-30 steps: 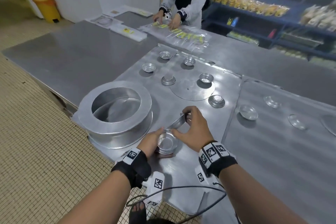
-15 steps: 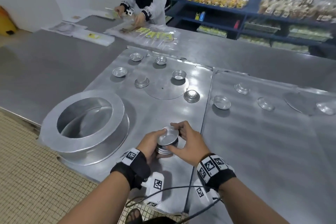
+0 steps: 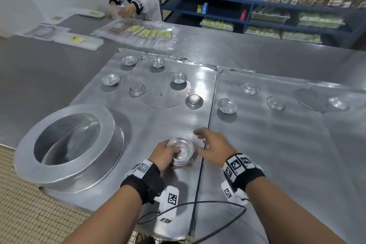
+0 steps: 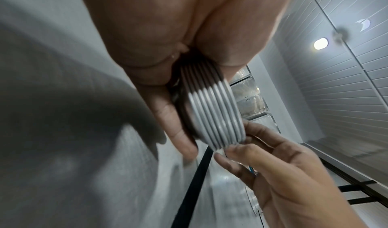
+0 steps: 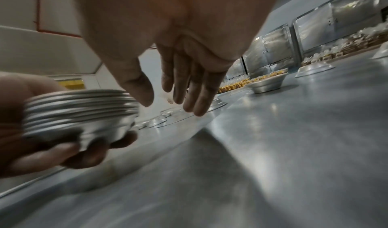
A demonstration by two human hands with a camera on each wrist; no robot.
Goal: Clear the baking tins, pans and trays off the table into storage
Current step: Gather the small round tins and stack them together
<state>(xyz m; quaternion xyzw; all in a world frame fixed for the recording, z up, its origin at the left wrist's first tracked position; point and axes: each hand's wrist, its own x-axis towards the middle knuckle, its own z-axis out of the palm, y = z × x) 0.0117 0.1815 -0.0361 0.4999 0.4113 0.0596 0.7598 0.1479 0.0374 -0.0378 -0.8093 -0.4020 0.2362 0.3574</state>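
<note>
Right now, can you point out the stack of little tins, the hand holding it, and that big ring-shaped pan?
stack of little tins (image 3: 180, 149), head view, inside of the top tin.
left hand (image 3: 163, 154), head view, back of the hand.
big ring-shaped pan (image 3: 108, 125), head view, its flat top rim.

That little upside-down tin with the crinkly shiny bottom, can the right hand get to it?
Probably yes. The right hand is open and holds nothing, and only bare tray lies between it and the upside-down tin. The left hand holds the stack of tins.
</note>
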